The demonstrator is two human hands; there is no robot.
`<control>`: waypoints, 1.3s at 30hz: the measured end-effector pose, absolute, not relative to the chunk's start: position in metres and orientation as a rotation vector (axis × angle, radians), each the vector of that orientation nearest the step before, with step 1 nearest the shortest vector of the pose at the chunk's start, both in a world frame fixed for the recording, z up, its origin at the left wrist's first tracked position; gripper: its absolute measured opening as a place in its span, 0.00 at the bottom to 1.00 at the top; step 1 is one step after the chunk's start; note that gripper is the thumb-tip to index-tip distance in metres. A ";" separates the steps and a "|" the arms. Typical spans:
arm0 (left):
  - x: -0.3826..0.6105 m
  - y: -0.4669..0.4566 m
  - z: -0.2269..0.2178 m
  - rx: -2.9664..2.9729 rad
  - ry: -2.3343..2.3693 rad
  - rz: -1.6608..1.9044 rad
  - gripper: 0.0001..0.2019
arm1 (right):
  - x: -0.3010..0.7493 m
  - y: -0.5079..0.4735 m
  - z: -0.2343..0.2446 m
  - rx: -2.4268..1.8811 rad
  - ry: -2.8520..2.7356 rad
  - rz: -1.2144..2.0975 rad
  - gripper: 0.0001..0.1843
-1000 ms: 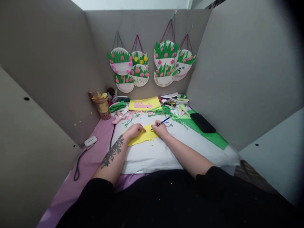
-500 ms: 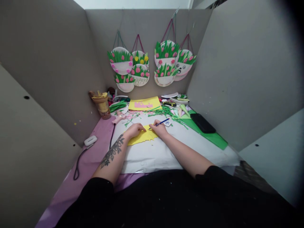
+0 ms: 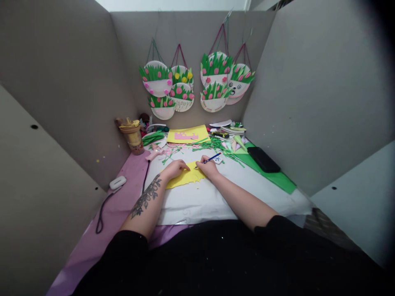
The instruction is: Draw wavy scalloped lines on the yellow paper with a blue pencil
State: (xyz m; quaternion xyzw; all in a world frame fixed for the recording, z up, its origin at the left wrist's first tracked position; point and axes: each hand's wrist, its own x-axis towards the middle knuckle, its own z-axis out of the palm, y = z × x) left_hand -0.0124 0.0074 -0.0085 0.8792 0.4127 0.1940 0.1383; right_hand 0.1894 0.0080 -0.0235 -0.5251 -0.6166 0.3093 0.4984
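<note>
A yellow paper sheet [image 3: 185, 177] with a jagged cut edge lies on the white table cover [image 3: 210, 197]. My left hand [image 3: 176, 168] rests flat on the sheet's upper left part, fingers stretched out and pressing it down. My right hand [image 3: 207, 166] is closed around a blue pencil [image 3: 212, 158], whose tip touches the yellow sheet just right of my left fingertips.
Green paper strips [image 3: 216, 144], a second yellow sheet [image 3: 188, 134] with a pink cutout, a cup [image 3: 133, 137] and a pink glue gun [image 3: 153, 153] lie at the back. A black case [image 3: 263, 159] sits on green paper at right. Decorated paper plates [image 3: 197, 82] hang on the back wall.
The pencil tip has shifted a little over the yellow sheet. My left hand has stayed in place on the paper.
</note>
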 end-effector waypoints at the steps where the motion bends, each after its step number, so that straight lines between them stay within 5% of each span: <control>1: -0.012 0.007 -0.008 2.543 1.196 0.561 0.24 | 0.190 0.008 -0.023 -1.272 -1.494 0.749 0.11; 39: -0.014 0.007 -0.009 2.537 1.180 0.587 0.24 | 0.189 0.006 -0.020 -1.255 -1.515 0.725 0.14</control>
